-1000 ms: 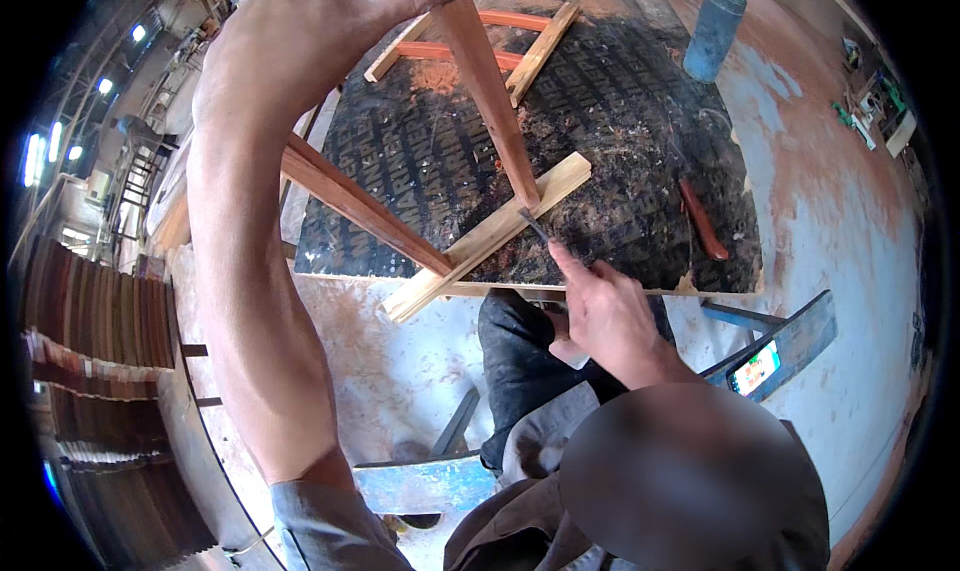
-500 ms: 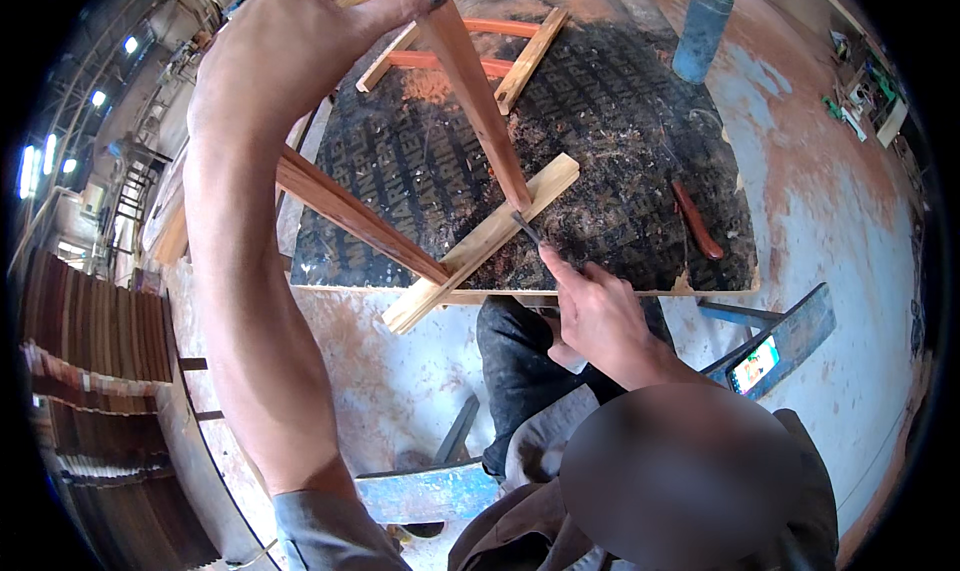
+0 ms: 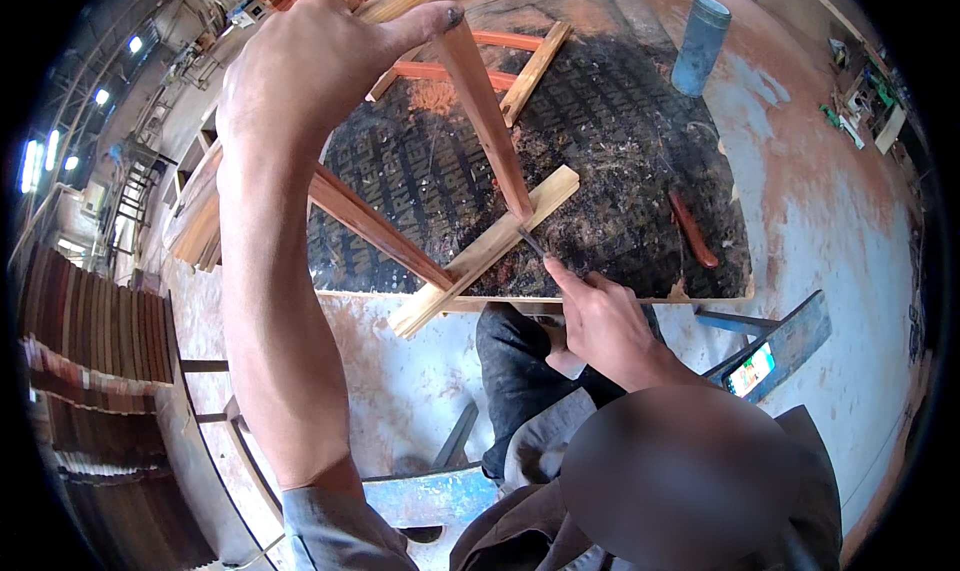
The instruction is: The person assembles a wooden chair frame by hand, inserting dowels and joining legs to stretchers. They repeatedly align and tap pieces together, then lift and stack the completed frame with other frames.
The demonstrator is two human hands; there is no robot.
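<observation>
Left hand [image 3: 320, 71] clamped on the top end of a reddish slat [image 3: 485, 121], thumb pressed over its tip; right hand [image 3: 600, 321] pinched shut on a thin dark tool [image 3: 532, 241], its tip set at the joint where the slat meets a pale cross batten [image 3: 490, 251]. Compared with a second ago the frame sits slightly lower and nearer the body, the tool tip stays at the same joint and the grip of both hands is unchanged, which suggests fine work at one spot rather than a shift to a new joint. A second reddish slat [image 3: 370, 226] runs from the left under the left forearm to the same batten. The frame rests on a dark patterned board [image 3: 620, 151] serving as surface, its near edge just behind the right hand. Open board lies to the right, holding only a short red piece [image 3: 692, 231]; a blue cylinder [image 3: 700, 46] stands at the far edge. More slats [image 3: 500, 56] lie beyond the left hand
</observation>
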